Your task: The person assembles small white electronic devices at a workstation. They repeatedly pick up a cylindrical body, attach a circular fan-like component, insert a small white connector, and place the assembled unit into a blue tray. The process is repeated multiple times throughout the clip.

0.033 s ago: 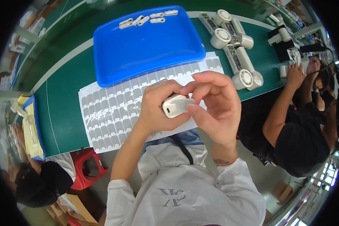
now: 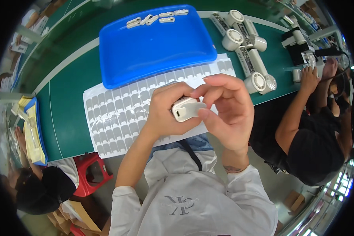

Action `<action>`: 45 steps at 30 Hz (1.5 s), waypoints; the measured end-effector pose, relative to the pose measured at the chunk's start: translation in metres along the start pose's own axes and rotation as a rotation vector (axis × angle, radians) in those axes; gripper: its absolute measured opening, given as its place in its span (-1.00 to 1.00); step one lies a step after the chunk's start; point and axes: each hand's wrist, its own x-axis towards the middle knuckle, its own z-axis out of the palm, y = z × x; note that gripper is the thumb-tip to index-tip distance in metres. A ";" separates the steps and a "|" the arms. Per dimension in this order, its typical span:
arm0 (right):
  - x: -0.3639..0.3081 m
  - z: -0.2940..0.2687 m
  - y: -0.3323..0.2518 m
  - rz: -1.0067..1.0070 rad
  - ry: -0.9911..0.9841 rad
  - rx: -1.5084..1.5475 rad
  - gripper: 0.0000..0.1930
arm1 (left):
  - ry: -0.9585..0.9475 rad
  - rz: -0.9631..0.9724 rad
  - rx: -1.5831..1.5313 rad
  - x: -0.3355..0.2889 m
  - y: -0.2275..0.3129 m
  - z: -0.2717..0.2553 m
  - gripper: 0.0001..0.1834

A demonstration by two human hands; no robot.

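While its fingers are wrapped around a small, rounded white plastic casing with a dark slot (image 2: 181, 113), most of the casing's far side is hidden by the left hand (image 2: 161, 111). A thin, translucent grey film piece with a rounded end (image 2: 194, 109) is pinched at its edge between thumb and forefinger of the right hand (image 2: 231, 112), its other fingers being loosely curled; whether the film is stuck to the casing or only held over it cannot be told. Below, a white paper sheet (image 2: 193, 81) bearing rows of grey rounded labels (image 2: 114, 107) is partly covered by both hands and streaked with glare. Beyond it, slim white plastic parts (image 2: 149, 19), too small for detail, are grouped in a shallow blue plastic tray (image 2: 157, 43). White handheld fans with round slotted heads (image 2: 233, 38) are laid rightward, overlapping. Farther right, a co-worker's hand (image 2: 310, 76) is only partly made out.
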 end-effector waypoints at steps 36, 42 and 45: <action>0.002 0.003 -0.017 0.077 -0.074 -0.196 -0.47 | 0.018 0.012 -0.018 -0.002 0.001 0.004 -0.71; 0.003 0.001 -0.014 0.035 -0.111 -0.245 -0.47 | 0.016 -0.001 -0.019 -0.002 0.001 0.002 -0.71; 0.003 0.000 -0.014 0.035 -0.116 -0.252 -0.48 | 0.014 -0.009 -0.017 -0.002 0.002 0.002 -0.70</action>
